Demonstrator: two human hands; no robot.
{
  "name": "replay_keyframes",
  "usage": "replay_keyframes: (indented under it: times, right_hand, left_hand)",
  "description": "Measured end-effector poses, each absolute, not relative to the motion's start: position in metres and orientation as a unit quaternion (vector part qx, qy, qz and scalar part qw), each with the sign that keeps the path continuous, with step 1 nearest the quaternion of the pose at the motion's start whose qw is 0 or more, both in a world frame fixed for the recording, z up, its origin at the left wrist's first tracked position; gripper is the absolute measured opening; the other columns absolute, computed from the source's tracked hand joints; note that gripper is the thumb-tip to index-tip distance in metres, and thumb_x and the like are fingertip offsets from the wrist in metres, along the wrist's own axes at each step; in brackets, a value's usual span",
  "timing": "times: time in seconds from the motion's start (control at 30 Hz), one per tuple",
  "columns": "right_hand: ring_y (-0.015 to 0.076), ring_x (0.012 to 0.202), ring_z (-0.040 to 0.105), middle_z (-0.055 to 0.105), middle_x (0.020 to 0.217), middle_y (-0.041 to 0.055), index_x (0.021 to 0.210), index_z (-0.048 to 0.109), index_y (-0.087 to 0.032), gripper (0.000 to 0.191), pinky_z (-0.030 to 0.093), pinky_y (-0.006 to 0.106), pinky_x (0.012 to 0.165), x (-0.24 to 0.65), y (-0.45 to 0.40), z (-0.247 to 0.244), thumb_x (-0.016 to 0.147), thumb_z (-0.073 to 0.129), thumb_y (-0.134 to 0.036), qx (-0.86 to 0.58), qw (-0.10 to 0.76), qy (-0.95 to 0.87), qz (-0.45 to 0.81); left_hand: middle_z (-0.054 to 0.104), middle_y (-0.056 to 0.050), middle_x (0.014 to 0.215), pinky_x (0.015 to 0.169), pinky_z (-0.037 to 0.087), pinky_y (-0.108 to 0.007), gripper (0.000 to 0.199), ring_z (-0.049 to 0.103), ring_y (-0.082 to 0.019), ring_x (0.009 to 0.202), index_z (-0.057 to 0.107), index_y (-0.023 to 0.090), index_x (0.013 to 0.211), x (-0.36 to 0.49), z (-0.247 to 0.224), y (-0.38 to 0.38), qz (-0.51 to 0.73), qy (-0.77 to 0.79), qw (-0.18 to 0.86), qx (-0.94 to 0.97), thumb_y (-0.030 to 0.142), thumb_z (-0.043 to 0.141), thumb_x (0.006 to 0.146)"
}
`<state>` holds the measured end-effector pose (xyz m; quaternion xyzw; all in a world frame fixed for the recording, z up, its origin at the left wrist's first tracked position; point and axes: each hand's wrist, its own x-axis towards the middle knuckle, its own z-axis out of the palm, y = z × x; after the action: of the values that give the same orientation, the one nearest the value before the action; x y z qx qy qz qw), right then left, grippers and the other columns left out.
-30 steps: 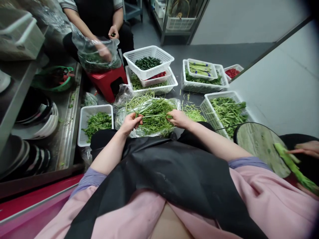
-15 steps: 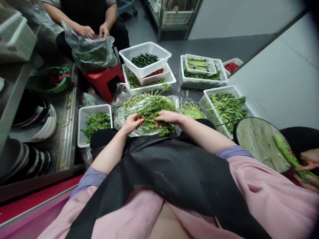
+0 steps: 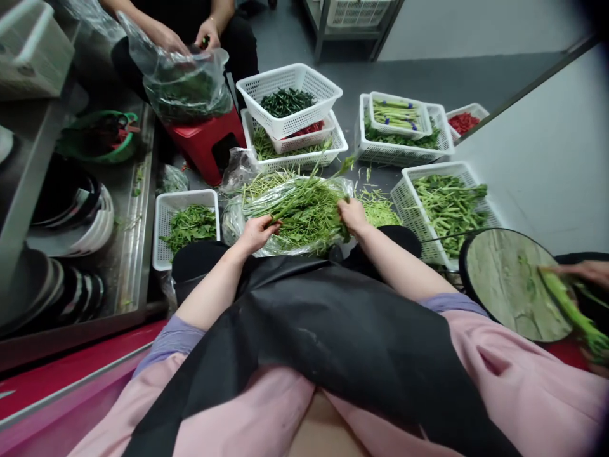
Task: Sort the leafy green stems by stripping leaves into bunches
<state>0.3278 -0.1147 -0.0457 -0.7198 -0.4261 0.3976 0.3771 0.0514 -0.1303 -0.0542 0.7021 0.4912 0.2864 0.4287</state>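
"The right hand [image 3: 353, 217] has moved away from the left hand [image 3: 259, 233]; thin, leafy green stems [image 3: 308, 212] lie heaped between."
"Gripping?"
"Right seems clamped round some; left, can't tell."
"Sorting, probably; next calls for a light pinch."

A hand could pass above the heap of green stems [image 3: 309, 212] between the left fingers [image 3: 267, 223] and right fingers [image 3: 342, 207], or along the floor strip [image 3: 351, 89] beside the stacked baskets [image 3: 311, 119], while the leaf basket [image 3: 162, 212], stem basket [image 3: 413, 219] and round board [image 3: 504, 285] block the sides.
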Motion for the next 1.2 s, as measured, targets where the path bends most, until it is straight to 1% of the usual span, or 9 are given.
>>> replay_keyframes:
  times: [0.07,0.2,0.3,0.4,0.53,0.67,0.8,1.03,1.2]
  right_hand:
    - [0.0108,0.047,0.041,0.043,0.049,-0.0055,0.068,0.050,-0.021,0.014,0.035,0.024,0.048,0.358,-0.114,-0.045,0.078,0.052,-0.030,-0.740,0.433,-0.403,0.320]
    - [0.0136,0.055,0.052,0.057,0.061,-0.0017,0.082,0.061,-0.018,0.018,0.044,0.026,0.058,0.383,-0.121,-0.029,0.077,0.058,-0.035,-0.720,0.484,-0.450,0.213]
    - [0.0180,0.075,0.062,0.069,0.082,0.0053,0.089,0.068,-0.017,0.021,0.047,0.029,0.073,0.374,-0.130,-0.014,0.081,0.056,-0.033,-0.689,0.421,-0.572,0.143]
    - [0.0213,0.089,0.064,0.072,0.099,0.0096,0.104,0.071,-0.018,0.028,0.046,0.031,0.082,0.360,-0.139,-0.004,0.086,0.052,-0.030,-0.642,0.309,-0.697,0.080]
    - [0.0200,0.081,0.062,0.072,0.097,0.0126,0.118,0.068,-0.017,0.035,0.043,0.030,0.077,0.352,-0.149,0.003,0.092,0.046,-0.026,-0.585,0.205,-0.785,-0.014]
    - [0.0193,0.081,0.059,0.070,0.094,0.0123,0.123,0.066,-0.016,0.039,0.040,0.031,0.076,0.353,-0.150,0.007,0.097,0.038,-0.024,-0.545,0.183,-0.815,-0.073]
    - [0.0200,0.084,0.059,0.070,0.095,0.0130,0.124,0.064,-0.015,0.039,0.039,0.032,0.076,0.356,-0.147,0.007,0.096,0.037,-0.022,-0.532,0.173,-0.824,-0.087]
    - [0.0193,0.088,0.060,0.069,0.099,0.0129,0.112,0.069,-0.017,0.034,0.041,0.031,0.077,0.360,-0.148,0.009,0.095,0.039,-0.020,-0.509,0.163,-0.842,-0.073]
    - [0.0178,0.083,0.061,0.068,0.101,0.0108,0.098,0.071,-0.017,0.024,0.045,0.029,0.075,0.357,-0.150,0.012,0.083,0.054,-0.023,-0.510,0.170,-0.835,0.120]
  left_hand:
    - [0.069,-0.004,0.077,0.056,0.043,-0.024,0.027,0.054,-0.012,0.054,0.070,0.015,0.092,0.048,-0.058,-0.128,0.271,0.505,0.438,0.693,0.036,0.054,0.085]
    - [0.068,-0.006,0.081,0.063,0.043,-0.024,0.020,0.058,-0.016,0.072,0.073,0.017,0.085,0.042,-0.060,-0.122,0.266,0.523,0.382,0.714,0.031,0.059,0.080]
    - [0.063,-0.003,0.070,0.059,0.039,-0.024,0.026,0.053,-0.015,0.066,0.074,0.016,0.092,0.039,-0.056,-0.121,0.257,0.523,0.392,0.712,0.034,0.059,0.080]
    - [0.051,0.002,0.056,0.050,0.031,-0.022,0.038,0.041,-0.011,0.053,0.073,0.012,0.099,0.038,-0.051,-0.125,0.269,0.491,0.465,0.686,0.042,0.055,0.083]
    - [0.043,0.004,0.053,0.049,0.028,-0.022,0.042,0.036,-0.009,0.050,0.073,0.010,0.094,0.038,-0.047,-0.129,0.290,0.457,0.511,0.668,0.048,0.059,0.081]
    - [0.043,0.004,0.053,0.050,0.029,-0.022,0.046,0.036,-0.009,0.051,0.072,0.010,0.101,0.041,-0.045,-0.131,0.286,0.439,0.516,0.678,0.049,0.060,0.080]
    - [0.049,0.003,0.056,0.050,0.032,-0.022,0.048,0.037,-0.009,0.051,0.072,0.012,0.107,0.045,-0.043,-0.132,0.281,0.432,0.494,0.700,0.048,0.057,0.081]
    - [0.056,0.002,0.060,0.054,0.035,-0.022,0.047,0.042,-0.011,0.053,0.071,0.015,0.114,0.042,-0.045,-0.130,0.286,0.466,0.418,0.725,0.045,0.054,0.083]
    - [0.064,-0.002,0.067,0.058,0.038,-0.023,0.044,0.051,-0.014,0.059,0.071,0.016,0.113,0.040,-0.045,-0.128,0.298,0.495,0.390,0.717,0.044,0.053,0.084]
